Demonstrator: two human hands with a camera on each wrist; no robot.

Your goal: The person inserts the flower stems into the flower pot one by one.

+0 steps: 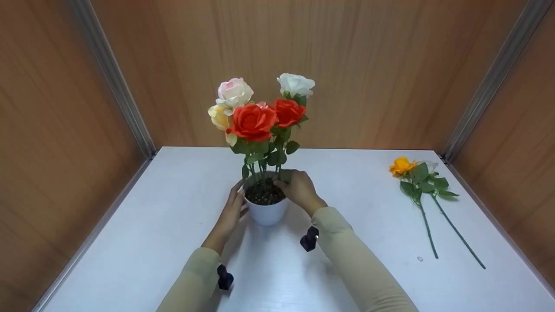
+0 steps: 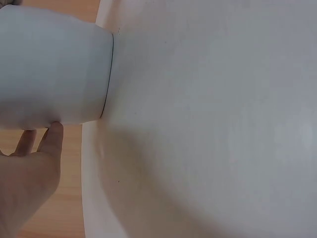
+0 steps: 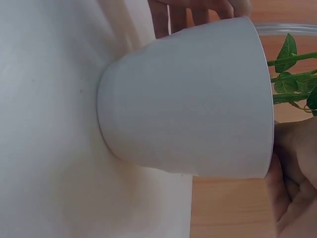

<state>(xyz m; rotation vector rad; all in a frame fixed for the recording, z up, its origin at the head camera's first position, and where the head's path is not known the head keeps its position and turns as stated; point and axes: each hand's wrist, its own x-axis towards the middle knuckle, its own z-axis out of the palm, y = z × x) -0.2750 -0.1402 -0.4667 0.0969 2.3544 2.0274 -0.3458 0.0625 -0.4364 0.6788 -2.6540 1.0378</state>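
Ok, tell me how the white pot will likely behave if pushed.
The pot might tip if pushed near its rim: its base is narrower, and tall flowers rise well above it. The dark soil inside probably adds some steadying weight. Its smooth-looking sides could feel slippery.

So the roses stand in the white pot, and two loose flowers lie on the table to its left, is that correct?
Not quite: the roses stand in the white pot, but the head view shows two loose flowers on the table to its right.
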